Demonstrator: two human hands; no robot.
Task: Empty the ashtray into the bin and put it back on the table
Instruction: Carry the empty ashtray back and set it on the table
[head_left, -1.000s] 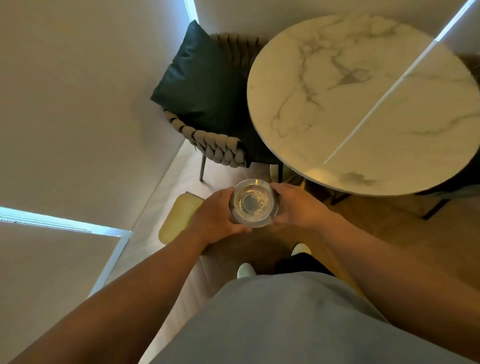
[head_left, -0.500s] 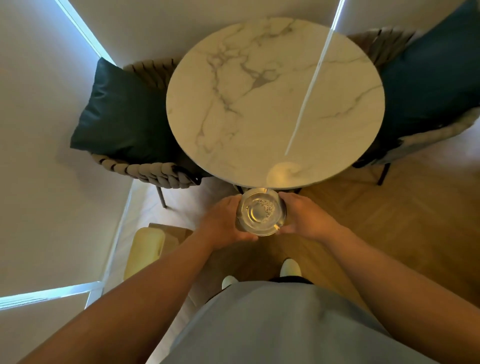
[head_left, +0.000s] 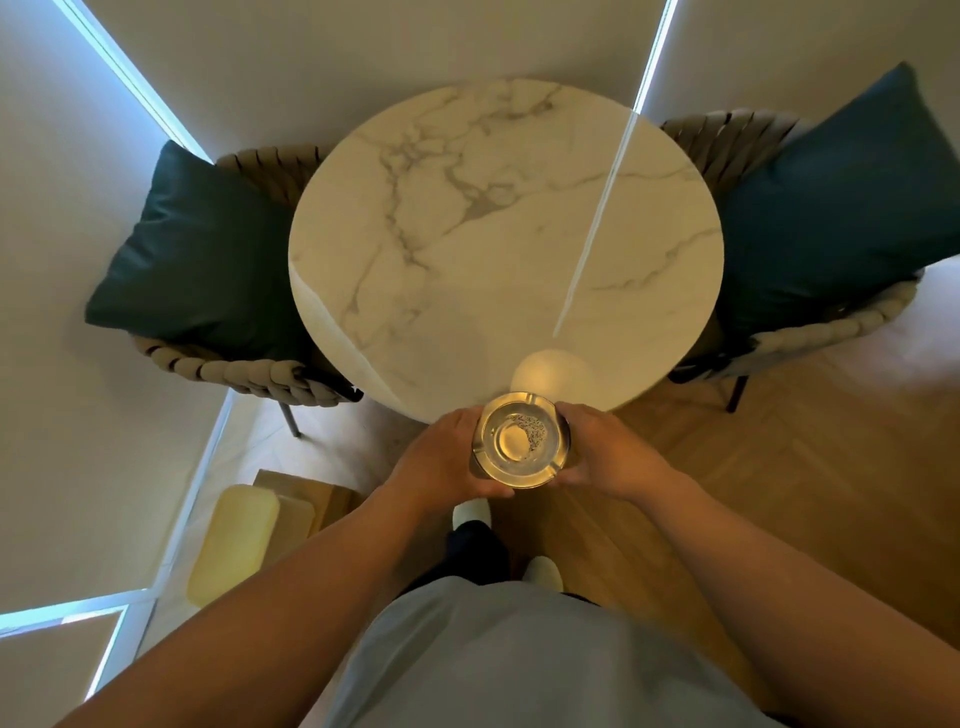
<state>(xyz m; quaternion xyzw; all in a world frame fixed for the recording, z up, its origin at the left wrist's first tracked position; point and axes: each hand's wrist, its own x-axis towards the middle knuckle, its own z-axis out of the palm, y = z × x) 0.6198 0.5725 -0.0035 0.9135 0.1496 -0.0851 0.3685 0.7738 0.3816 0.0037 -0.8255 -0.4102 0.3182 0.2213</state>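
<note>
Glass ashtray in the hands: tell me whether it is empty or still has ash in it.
Not empty. The round glass ashtray is upright between the left hand and right hand, with grey specks in its bowl.

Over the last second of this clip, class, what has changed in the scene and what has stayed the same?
The view swung round until the marble table sits centred ahead, and a second chair with a blue cushion came into sight on the right. The glass ashtray came nearer the table's near edge. Unchanged: left hand and right hand hold the ashtray level, specks still inside.
</note>
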